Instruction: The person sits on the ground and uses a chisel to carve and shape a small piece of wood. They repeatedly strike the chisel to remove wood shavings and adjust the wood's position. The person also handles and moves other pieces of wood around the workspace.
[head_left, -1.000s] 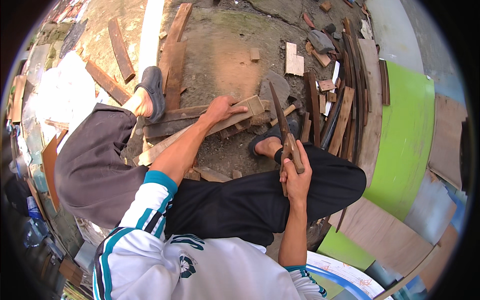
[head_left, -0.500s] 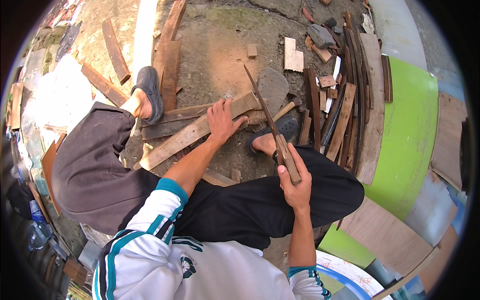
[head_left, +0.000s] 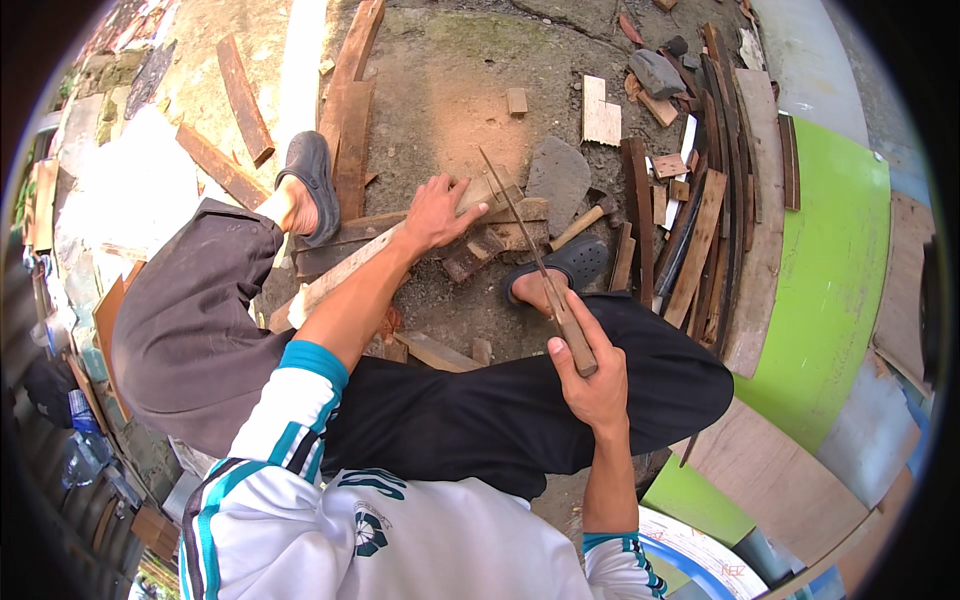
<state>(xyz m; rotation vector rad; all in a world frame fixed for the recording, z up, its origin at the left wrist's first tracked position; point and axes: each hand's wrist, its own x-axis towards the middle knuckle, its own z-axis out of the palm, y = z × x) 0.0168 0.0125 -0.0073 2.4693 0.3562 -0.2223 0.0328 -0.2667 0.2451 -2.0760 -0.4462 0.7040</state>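
Note:
My right hand (head_left: pixel 597 385) is closed around the wooden handle of a handsaw (head_left: pixel 574 340). Its thin dark blade slants up and left, crossing the view of the end of a wooden plank (head_left: pixel 365 255); I cannot tell whether it touches the wood. My left hand (head_left: pixel 440 212) grips this plank near its far end, thumb toward the right. The plank runs from beside my left knee up to the right, over wooden blocks (head_left: pixel 470 255) on the ground. My left forearm hides part of it.
A hammer (head_left: pixel 580 225) lies beside my right clog (head_left: pixel 575 262), near a flat stone (head_left: pixel 558 180). Long wood strips (head_left: pixel 690 245) are piled at the right, along a green board (head_left: pixel 825 280). Sawdust (head_left: pixel 480 115) covers the ground ahead. More planks (head_left: pixel 350 150) lie by my left clog (head_left: pixel 312 185).
The plank has turned, its broad face now less visible, and the blocks under it show more. My left hand has shifted with it. The saw blade has swung slightly left.

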